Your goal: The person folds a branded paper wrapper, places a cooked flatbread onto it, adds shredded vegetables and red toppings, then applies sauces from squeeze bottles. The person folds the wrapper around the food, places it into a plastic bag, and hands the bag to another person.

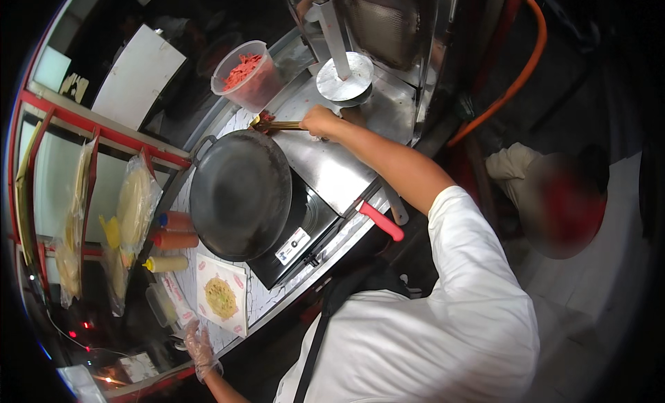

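My right hand (322, 122) grips gold-coloured tongs (285, 125), reaching across the steel work surface. The tongs' tips are at a small heap of dark reddish bits (266, 117), beside the far rim of a large black pan (240, 195). My left hand (200, 349), in a clear plastic glove, is at the near left of the counter with fingers stretched out and nothing visible in it. Just beyond it lies white printed paper (240, 323) bearing a round, flat patch of pale food with green bits (222, 298).
The pan sits over a black stove (305, 212). A tub (263, 91) of red strips stands behind, near an upright steel spit with a disc (353, 88). A red-handled knife (381, 221) juts over the front edge. Sauce bottles (174, 239) and bagged flatbreads (135, 202) are left. A person (516, 167) is right.
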### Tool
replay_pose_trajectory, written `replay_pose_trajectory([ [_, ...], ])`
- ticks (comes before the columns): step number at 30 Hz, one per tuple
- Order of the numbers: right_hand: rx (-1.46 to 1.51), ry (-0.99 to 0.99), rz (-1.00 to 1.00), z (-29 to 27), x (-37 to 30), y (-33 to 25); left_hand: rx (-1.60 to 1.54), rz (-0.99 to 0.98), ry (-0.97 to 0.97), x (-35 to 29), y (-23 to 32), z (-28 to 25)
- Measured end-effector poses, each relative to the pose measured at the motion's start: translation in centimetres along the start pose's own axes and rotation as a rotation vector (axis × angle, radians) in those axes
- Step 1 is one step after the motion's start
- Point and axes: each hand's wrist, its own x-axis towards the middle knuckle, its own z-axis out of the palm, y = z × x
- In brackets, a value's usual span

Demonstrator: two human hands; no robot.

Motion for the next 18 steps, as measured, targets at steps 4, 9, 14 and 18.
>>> replay_pose_trajectory([
  [4,-0.042,0.014,-0.206,-0.9,-2.0,1.0,-0.014,0.084,0.042,-0.3,-2.2,0.8],
  [9,0.210,0.072,0.125,-5.2,-7.5,-1.7,-0.060,0.037,0.016,0.2,-5.2,0.3],
  [14,0.122,0.027,0.007,-7.8,-16.2,-10.0,-0.162,0.031,0.016,1.0,-8.8,-1.1],
  [18,-0.050,-0.086,-0.144,-3.5,-23.0,-18.5,-0.216,0.032,-0.012,2.0,-12.1,-0.7],
])
